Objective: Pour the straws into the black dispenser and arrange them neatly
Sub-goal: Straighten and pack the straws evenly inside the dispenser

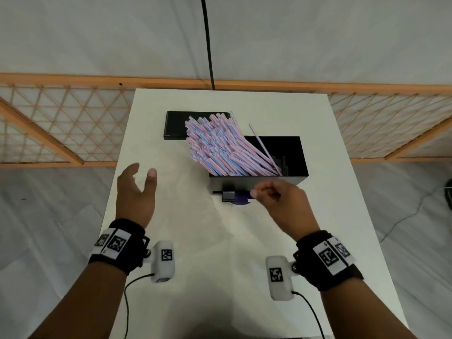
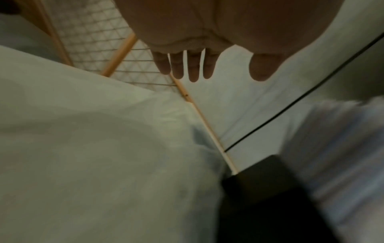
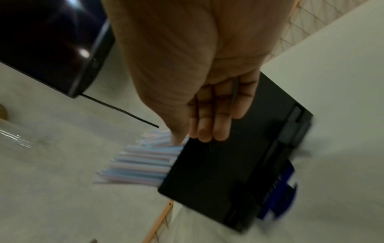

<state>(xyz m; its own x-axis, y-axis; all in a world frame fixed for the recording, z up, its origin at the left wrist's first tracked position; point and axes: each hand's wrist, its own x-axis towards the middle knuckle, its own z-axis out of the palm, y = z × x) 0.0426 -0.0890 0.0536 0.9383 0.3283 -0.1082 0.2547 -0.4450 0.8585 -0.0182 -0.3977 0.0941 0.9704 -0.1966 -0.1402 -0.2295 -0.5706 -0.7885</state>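
Head view: white table [image 1: 171, 241] before lattice screen [image 1: 61, 123]; left hand [image 1: 134, 196] released, right hand [image 1: 281, 204] loosely curled, empty.

The right hand [image 3: 203, 85] fills the upper middle, palm toward the camera, fingers [image 3: 209, 128] loosely bent together and holding nothing. Just beyond the fingertips sits the black dispenser [image 3: 218, 174], blurred, on the white tabletop [image 3: 332, 69]. A bundle of pink-and-blue striped straws [image 3: 137, 166] sticks out past the dispenser's edge. A blue part [image 3: 284, 189] shows at its other side.
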